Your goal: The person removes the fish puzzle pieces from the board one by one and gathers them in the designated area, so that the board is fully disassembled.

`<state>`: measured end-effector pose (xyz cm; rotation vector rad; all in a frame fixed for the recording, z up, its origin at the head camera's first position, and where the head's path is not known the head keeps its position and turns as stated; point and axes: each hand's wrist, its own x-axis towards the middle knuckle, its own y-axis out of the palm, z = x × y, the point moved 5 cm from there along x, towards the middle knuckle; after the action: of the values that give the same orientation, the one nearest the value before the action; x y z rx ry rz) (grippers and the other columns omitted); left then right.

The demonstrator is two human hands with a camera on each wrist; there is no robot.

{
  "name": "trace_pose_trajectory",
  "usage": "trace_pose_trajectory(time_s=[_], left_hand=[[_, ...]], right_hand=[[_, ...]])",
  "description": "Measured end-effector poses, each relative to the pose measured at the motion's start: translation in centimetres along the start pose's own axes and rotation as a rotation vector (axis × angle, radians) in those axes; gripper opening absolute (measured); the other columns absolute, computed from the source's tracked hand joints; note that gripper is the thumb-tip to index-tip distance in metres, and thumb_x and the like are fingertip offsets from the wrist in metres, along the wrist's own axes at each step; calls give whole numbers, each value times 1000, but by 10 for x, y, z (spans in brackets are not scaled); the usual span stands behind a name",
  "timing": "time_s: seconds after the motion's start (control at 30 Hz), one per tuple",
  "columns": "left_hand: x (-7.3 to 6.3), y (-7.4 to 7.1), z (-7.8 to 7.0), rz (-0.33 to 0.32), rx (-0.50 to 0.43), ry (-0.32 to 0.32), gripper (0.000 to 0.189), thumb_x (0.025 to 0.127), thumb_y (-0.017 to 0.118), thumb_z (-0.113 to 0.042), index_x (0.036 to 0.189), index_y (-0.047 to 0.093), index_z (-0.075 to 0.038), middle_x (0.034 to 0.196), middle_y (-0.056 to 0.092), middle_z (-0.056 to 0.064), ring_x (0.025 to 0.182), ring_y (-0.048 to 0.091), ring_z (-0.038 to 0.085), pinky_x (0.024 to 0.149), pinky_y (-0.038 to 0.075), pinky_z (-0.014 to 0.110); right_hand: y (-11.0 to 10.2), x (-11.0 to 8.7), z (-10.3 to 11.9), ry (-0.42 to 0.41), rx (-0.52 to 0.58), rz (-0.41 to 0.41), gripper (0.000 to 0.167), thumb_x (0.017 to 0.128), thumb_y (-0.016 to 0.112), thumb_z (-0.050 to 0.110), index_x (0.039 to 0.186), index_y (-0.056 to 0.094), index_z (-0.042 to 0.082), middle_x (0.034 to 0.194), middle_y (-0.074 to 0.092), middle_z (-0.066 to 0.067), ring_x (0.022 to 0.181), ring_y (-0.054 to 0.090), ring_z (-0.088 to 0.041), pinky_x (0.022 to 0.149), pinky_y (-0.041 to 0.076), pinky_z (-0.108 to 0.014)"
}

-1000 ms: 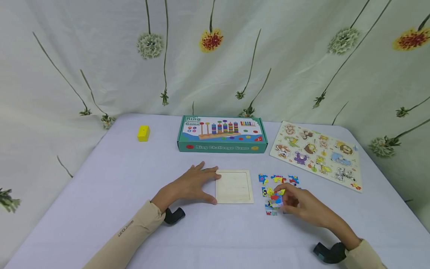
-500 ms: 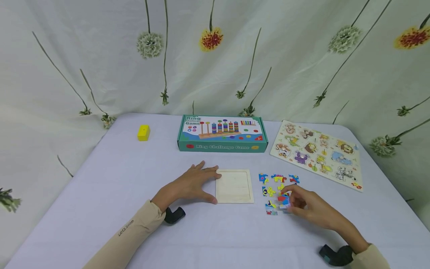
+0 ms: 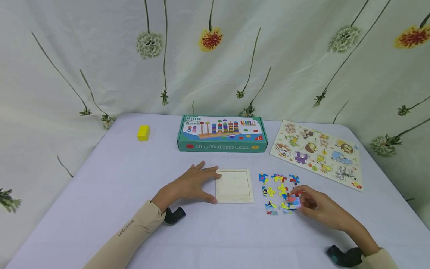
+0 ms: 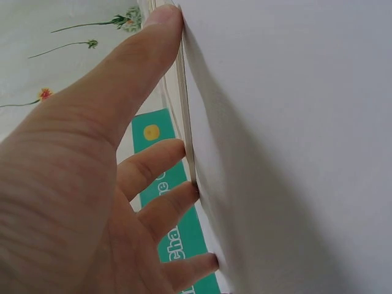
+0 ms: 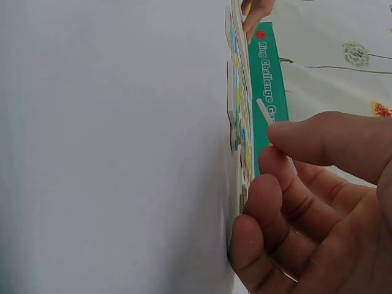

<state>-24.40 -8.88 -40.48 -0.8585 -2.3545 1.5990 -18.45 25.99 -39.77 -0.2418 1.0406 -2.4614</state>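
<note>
My right hand [image 3: 324, 209] pinches a jigsaw piece [image 3: 294, 202] between thumb and fingers, above the right side of the loose pieces. In the right wrist view the held piece [image 5: 264, 110] is seen edge-on, lifted off the cloth. Several colourful jigsaw pieces [image 3: 271, 192] lie in loose rows under and left of that hand; a few are partly covered. My left hand [image 3: 191, 186], fingers spread, touches the left edge of a shallow square wooden puzzle tray [image 3: 234, 186]. Thumb [image 4: 162, 27] and fingertips rest along the tray's side in the left wrist view.
A green Ring Challenge Game box [image 3: 222, 147] stands at the back middle. To its right lies a flat animal puzzle board [image 3: 315, 153], and a yellow block [image 3: 143, 133] sits back left. White cloth [image 3: 215, 239] covers the table.
My right hand has moved right across the pieces with the jigsaw piece held, uncovering pieces on the left. My left hand and the tray have stayed put.
</note>
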Motion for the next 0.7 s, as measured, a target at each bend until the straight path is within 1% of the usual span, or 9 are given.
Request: trace_pose_trajectory(time_s=[0.27,0.43,0.53,0.7], left_hand=[[0,0,0,2,-1,0,83,68,79,-57,138,53,-23,155,32,-1,146,7,38,116,6,58],[0,0,0,2,-1,3,83,68,79,-57,138,53,-22,155,32,0,146,7,38,116,6,58],[0,0,0,2,1,-1,83,68,79,-57,139,52,-22,155,32,-1,146,6,38,116,6,58],[1,0,0,3,3,-2,83,68,79,-57,139,52,-23,155,32,-1,147,6,37,116,6,58]], right_hand=[[-4,-6,-9,35,23,20,44,85,67,2,125,51,8,78,50,-1,66,50,-7,56,40,-23],[-5,-11,-16,44,34,39,40,87,66,3,124,51,9,78,51,-1,66,49,-7,56,40,-24],[-6,-14,-19,36,31,44,38,88,66,5,123,51,9,78,51,0,65,48,-7,55,39,-24],[-7,-17,-21,0,31,41,36,89,66,7,122,51,8,76,51,3,62,48,-6,53,39,-24]])
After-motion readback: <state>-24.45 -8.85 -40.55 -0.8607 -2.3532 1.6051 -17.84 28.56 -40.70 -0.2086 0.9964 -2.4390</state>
